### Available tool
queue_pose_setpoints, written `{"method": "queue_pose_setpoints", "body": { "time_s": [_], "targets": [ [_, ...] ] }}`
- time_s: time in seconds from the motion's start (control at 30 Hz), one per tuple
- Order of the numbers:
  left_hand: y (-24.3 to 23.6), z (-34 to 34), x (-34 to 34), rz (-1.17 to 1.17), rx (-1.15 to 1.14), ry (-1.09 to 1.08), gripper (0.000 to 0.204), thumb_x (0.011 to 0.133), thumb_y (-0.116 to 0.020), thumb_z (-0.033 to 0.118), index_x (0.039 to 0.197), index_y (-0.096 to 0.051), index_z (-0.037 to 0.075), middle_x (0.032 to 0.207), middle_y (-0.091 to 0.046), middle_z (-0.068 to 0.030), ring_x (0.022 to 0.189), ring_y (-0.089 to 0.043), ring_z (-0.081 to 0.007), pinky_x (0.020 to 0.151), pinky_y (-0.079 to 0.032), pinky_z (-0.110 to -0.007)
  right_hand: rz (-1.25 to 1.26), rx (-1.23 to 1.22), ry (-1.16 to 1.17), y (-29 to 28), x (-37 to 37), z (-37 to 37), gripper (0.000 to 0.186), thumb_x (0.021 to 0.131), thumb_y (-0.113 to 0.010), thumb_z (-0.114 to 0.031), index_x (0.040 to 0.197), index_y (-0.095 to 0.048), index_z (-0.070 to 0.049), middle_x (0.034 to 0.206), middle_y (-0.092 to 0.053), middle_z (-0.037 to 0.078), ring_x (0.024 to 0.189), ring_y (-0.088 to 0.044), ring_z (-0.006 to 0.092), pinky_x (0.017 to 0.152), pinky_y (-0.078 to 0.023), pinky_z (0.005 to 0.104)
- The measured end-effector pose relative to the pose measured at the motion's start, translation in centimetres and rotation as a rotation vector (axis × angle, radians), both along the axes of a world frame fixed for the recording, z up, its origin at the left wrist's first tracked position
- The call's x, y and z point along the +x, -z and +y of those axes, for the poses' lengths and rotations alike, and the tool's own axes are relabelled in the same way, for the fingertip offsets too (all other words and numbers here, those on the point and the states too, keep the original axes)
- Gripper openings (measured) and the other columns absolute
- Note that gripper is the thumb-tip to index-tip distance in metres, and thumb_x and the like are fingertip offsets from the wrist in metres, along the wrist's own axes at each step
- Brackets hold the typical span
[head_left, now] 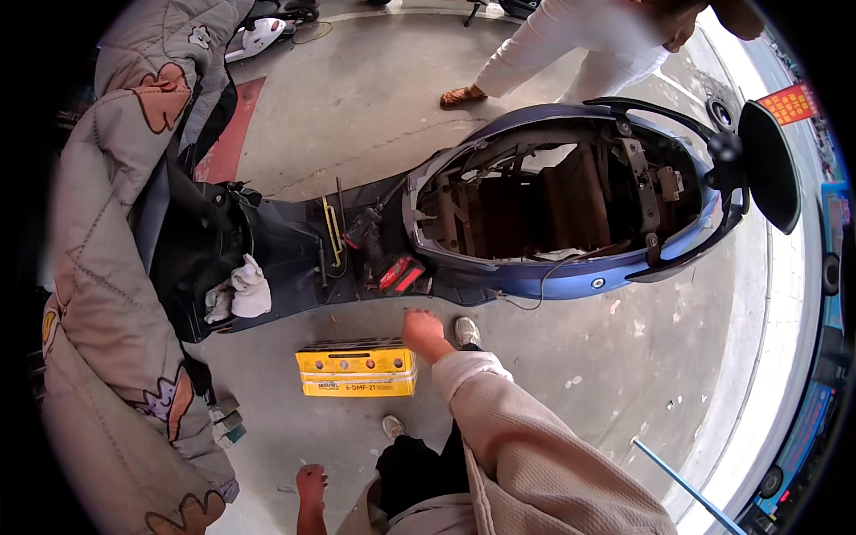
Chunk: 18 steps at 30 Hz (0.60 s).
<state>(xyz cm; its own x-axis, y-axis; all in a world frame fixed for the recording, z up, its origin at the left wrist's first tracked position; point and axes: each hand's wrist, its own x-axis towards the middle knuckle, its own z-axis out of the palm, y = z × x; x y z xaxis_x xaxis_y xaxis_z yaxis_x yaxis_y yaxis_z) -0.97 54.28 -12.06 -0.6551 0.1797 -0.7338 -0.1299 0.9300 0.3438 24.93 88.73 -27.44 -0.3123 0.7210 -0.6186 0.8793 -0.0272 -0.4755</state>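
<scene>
My right hand (423,333) reaches forward in a rolled-back beige sleeve, between a yellow box (357,373) and the scooter's dark footboard (464,290). Its fingers are curled in; whatever they may hold is hidden. Down at my left side hangs my left hand (310,482), apart from everything, its fingers mostly out of sight. On the footboard lie a cordless power tool with a red and black battery (401,275) and a yellow-handled tool (333,230). The blue scooter body (571,285) has no seat on it, so its dark inner bay (535,209) shows.
A quilted grey cover (102,294) with cartoon patches drapes over the scooter's front at left. White gloves or cloth (245,290) rest beside it. A person in white trousers (535,49) stands beyond the scooter. A black backrest pad (769,168) juts from the rear. A blue pole (687,486) slants at lower right.
</scene>
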Motion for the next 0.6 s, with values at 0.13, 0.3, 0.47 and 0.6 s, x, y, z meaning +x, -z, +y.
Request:
{"method": "queue_pose_setpoints", "body": {
  "time_s": [0.13,0.3,0.47,0.6],
  "targets": [
    [-0.5,5.3,5.1,0.072,-0.104,0.245,0.02,0.081,-0.064,0.018,0.093,-0.063,0.001,0.085,-0.066,-0.0096,0.08,-0.063,-0.0201,0.073,-0.049,-0.031,0.03,0.096,-0.042,-0.1,-1.5,3.7,0.033,0.082,-0.055,-0.011,0.113,-0.06,-0.001,0.114,-0.063,0.017,0.113,-0.057,0.0333,0.095,-0.046,0.0445],
    [1.1,18.7,7.5,0.156,-0.034,0.479,0.019,0.085,-0.063,0.016,0.095,-0.064,-0.001,0.093,-0.069,-0.0143,0.089,-0.065,-0.0236,0.082,-0.05,-0.034,0.102,0.136,0.0,1.4,-3.3,5.8,0.031,0.081,-0.056,-0.012,0.11,-0.062,-0.003,0.115,-0.062,0.017,0.114,-0.055,0.0327,0.097,-0.043,0.0453],
    [9.6,36.3,7.1,0.292,0.106,0.818,0.021,0.086,-0.062,0.015,0.099,-0.06,-0.001,0.095,-0.068,-0.0179,0.089,-0.066,-0.0313,0.081,-0.05,-0.038,0.068,0.224,-0.054,2.0,-2.6,6.2,0.029,0.083,-0.056,-0.014,0.11,-0.061,-0.002,0.111,-0.061,0.014,0.113,-0.054,0.0299,0.1,-0.039,0.0439],
    [18.3,50.6,6.6,0.476,0.129,1.149,0.039,0.086,-0.062,0.022,0.117,-0.053,0.0,0.117,-0.058,-0.0205,0.112,-0.053,-0.0377,0.095,-0.043,-0.044,0.119,0.297,-0.022,1.2,-0.5,5.7,0.03,0.082,-0.056,-0.011,0.11,-0.06,-0.001,0.111,-0.061,0.014,0.112,-0.054,0.0293,0.103,-0.037,0.0437]
  ]
}}
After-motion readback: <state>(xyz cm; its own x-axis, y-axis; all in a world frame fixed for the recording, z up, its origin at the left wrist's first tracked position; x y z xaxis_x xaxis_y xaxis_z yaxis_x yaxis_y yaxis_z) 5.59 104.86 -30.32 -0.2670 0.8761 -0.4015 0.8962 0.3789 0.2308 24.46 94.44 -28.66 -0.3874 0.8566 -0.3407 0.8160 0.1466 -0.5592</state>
